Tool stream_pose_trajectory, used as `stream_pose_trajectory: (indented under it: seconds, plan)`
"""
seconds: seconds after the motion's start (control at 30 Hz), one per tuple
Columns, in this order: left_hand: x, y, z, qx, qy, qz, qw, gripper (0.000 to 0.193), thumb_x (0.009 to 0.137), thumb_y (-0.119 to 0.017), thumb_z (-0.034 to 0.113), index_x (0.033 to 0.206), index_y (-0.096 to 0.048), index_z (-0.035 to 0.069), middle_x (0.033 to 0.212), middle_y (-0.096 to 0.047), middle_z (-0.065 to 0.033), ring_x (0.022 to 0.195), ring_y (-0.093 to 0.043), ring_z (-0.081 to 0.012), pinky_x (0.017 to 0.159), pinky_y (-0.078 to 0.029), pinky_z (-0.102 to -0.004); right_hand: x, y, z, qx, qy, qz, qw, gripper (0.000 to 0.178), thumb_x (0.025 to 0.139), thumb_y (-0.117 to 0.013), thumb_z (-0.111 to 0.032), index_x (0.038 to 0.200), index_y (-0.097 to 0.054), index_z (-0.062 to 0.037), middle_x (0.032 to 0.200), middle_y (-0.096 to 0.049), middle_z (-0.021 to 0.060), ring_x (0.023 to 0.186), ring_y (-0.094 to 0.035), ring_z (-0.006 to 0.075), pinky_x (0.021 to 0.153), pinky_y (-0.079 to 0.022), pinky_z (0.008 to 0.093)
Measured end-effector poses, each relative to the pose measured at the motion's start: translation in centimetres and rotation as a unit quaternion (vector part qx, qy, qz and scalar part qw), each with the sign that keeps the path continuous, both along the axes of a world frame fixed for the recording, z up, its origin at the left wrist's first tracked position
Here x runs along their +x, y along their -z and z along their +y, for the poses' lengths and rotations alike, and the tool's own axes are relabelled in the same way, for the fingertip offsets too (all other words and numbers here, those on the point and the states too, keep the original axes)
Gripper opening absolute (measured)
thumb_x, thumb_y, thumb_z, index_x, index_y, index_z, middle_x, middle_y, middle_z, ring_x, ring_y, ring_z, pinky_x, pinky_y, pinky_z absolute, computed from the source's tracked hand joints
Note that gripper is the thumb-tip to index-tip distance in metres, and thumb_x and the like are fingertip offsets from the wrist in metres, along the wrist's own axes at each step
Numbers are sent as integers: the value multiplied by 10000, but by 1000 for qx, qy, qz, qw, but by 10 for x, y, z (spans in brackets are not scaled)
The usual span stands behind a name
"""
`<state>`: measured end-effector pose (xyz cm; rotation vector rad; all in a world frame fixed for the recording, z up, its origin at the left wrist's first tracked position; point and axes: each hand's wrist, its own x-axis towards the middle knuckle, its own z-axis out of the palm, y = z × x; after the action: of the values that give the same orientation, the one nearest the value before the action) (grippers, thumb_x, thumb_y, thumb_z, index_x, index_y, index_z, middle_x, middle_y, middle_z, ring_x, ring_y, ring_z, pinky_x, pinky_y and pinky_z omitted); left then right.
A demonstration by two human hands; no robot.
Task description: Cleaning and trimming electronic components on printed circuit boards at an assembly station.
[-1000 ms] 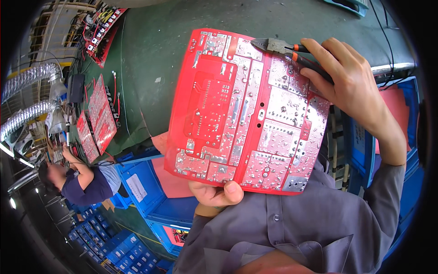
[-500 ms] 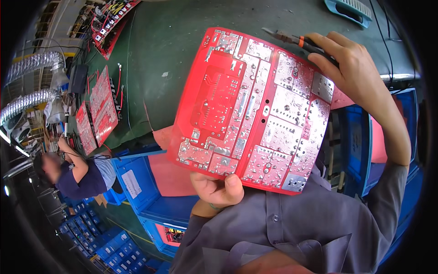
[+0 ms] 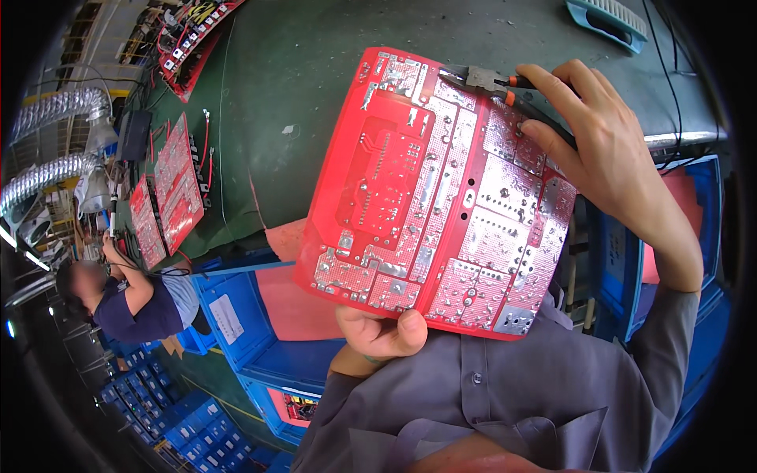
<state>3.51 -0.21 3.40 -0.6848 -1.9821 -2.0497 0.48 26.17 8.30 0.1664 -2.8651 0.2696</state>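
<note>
A large red circuit board (image 3: 473,209) is held up in front of me, solder side showing, with silvery joints and pads across it. My left hand (image 3: 385,331) grips its lower edge, thumb on the face and the other fingers behind. In my right hand (image 3: 595,130) are cutting pliers (image 3: 487,81) with black and orange handles. Their jaws lie over the board's upper part, near a row of solder pads; whether they touch it I cannot tell. The handles are spread slightly between thumb and fingers.
A green worktop (image 3: 284,102) lies beyond the board, with a blue brush (image 3: 611,24) at the far right. More red boards (image 3: 177,189) stand at the left. Blue bins (image 3: 276,359) flank me. A co-worker (image 3: 130,296) works at the far left beside silver ducts (image 3: 59,110).
The pliers have moved left and down from beyond the board's top edge to over its face, their handles wider apart. The board has shifted slightly right.
</note>
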Motion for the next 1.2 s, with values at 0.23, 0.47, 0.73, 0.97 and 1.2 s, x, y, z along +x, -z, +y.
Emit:
stream_pose_trajectory:
  seconds: [0.23,0.47,0.73,0.97,1.2]
  plan:
    - [-4,-6,13,64,-33,-7,997,333,746,-679,164,982,-571,-46,1067,-581,-128,963,-540,-157,852,-416,-289,-1,-3,1,8,-11,-5,1000,418,795,-631,-188,1179,-521,-67,929,-518,122,850,-530,288,718,-442,380]
    - [-4,6,-4,-29,14,51,998,490,795,-555,303,1100,-431,-61,1141,-528,-215,1011,-546,-229,871,-427,-361,-6,3,5,19,-41,25,999,406,784,-649,-183,1154,-534,-62,815,-513,105,720,-535,268,647,-453,370]
    - [2,3,0,-24,-44,10,999,462,808,-570,325,1043,-448,-53,1028,-570,-167,932,-557,-186,840,-426,-333,-12,12,8,53,-67,54,995,393,778,-658,-180,1132,-548,-47,770,-522,108,649,-546,259,572,-457,353]
    - [7,-3,7,69,-44,-37,996,267,784,-660,160,919,-532,-31,973,-588,-112,809,-526,-97,691,-421,-231,-25,10,21,3,16,-33,999,351,848,-574,-224,1148,-541,-45,801,-538,123,687,-557,299,615,-446,387]
    - [4,-5,2,47,11,-14,999,280,790,-646,126,978,-544,-56,1054,-578,-144,886,-536,-107,727,-427,-222,-16,3,3,-12,-13,23,1000,399,825,-581,-217,1178,-512,-46,947,-514,142,877,-513,310,767,-424,383]
